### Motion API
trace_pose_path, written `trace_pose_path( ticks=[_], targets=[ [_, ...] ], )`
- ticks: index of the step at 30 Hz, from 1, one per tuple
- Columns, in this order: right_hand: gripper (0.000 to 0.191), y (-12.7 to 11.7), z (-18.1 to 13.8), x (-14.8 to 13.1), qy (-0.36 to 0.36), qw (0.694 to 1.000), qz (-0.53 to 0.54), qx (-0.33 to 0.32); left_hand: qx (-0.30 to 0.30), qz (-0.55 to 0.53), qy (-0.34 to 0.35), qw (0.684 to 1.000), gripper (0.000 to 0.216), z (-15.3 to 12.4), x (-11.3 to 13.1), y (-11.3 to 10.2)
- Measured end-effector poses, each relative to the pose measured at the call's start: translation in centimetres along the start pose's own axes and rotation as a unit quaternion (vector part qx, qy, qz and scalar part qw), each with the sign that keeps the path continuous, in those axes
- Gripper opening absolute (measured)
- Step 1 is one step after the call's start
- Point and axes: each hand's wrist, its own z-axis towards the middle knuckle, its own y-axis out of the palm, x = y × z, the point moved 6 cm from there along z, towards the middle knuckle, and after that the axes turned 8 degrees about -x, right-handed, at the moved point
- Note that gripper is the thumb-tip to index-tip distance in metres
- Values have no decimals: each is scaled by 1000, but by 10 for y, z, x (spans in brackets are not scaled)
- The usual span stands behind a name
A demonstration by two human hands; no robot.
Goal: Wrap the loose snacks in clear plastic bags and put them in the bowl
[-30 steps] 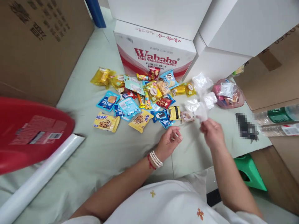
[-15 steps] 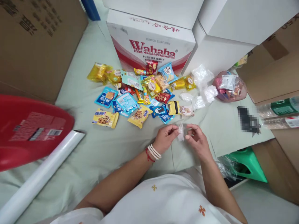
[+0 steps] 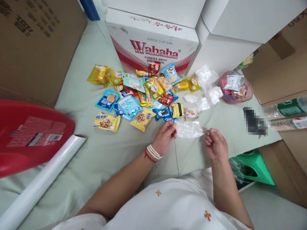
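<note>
A clear plastic bag (image 3: 189, 130) is spread out sideways in front of me, crinkled and flat. Its left end is pinched between the thumb and fingers of my left hand (image 3: 165, 138), which has white beads and a red cord at the wrist. At the bag's right end, my right hand (image 3: 217, 144) is closed with its fingers curled; the gripped edge is hard to make out. Just beyond the bag lie a round wrapped snack (image 3: 191, 113), a yellow and black packet (image 3: 177, 110) and blue packets (image 3: 161, 113).
Several snack packets (image 3: 106, 122) spread over the green cloth (image 3: 115, 159). Crumpled clear bags (image 3: 213, 95) and a red net bag (image 3: 235, 87) lie right. A Wahaba-style water carton (image 3: 153, 41) stands behind. Left are a red container (image 3: 35, 137) and white roll (image 3: 43, 182); right, plastic bottles (image 3: 285, 108).
The plastic bag has gone from a small crumpled bunch to a sideways spread. My right hand has moved right and curled its fingers; my left has shifted slightly left.
</note>
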Motion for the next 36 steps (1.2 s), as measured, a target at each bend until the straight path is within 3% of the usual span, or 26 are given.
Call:
trace_pose_path(
  ticks=[2, 3, 6, 8, 10, 12, 14, 17, 21, 24, 27, 29, 31, 33, 36],
  targets=[
    [35, 0, -9, -13, -102, 991, -76, 37, -1, -10, -4, 1000, 50, 0, -1, -1],
    [32, 7, -14, -19, -153, 978, -140, 21, -6, -9, -5, 1000, 50, 1, -1, 0],
    [32, 49, -27, -25, -245, 892, -358, -125, -22, -1, 0, 1000, 50, 1, -1, 1],
    [23, 66, -30, -23, -262, 852, -416, -183, -21, -1, -1, 1000, 50, 1, -1, 0],
    [19, 67, -26, -21, -228, 877, -382, -181, -13, -6, -4, 1000, 50, 1, 0, -2],
    [22, 62, -21, -15, -145, 923, -318, -164, -10, -3, 13, 1000, 51, 0, 1, -2],
    [27, 58, -20, -8, -71, 948, -268, -154, -27, 34, 56, 997, 57, -2, 4, 3],
    [32, 56, -22, -3, -12, 962, -213, -168, -51, 137, 89, 985, 70, -4, 0, 12],
    [31, 31, -14, -18, 15, 976, -173, -133, -11, 186, 48, 981, 43, -1, -2, 3],
    [33, 5, -7, -36, 42, 971, -195, -132, -10, 205, 35, 978, 33, 6, 14, -9],
    [36, -12, -8, -40, 91, 969, -191, -128, 73, 213, 120, 967, 30, 9, 46, -26],
    [41, -16, -12, -31, 105, 978, -152, -93, 176, 217, 210, 937, 30, 1, 65, -35],
    [46, -13, -16, -16, 98, 988, -108, -49, 213, 247, 239, 915, 29, -9, 69, -31],
    [48, -5, -22, 2, 91, 992, -86, -24, 148, 302, 204, 919, 31, -13, 59, -12],
    [44, 11, -32, 22, 91, 990, -97, -54, 71, 404, 134, 902, 23, -17, 33, 16]
  ],
)
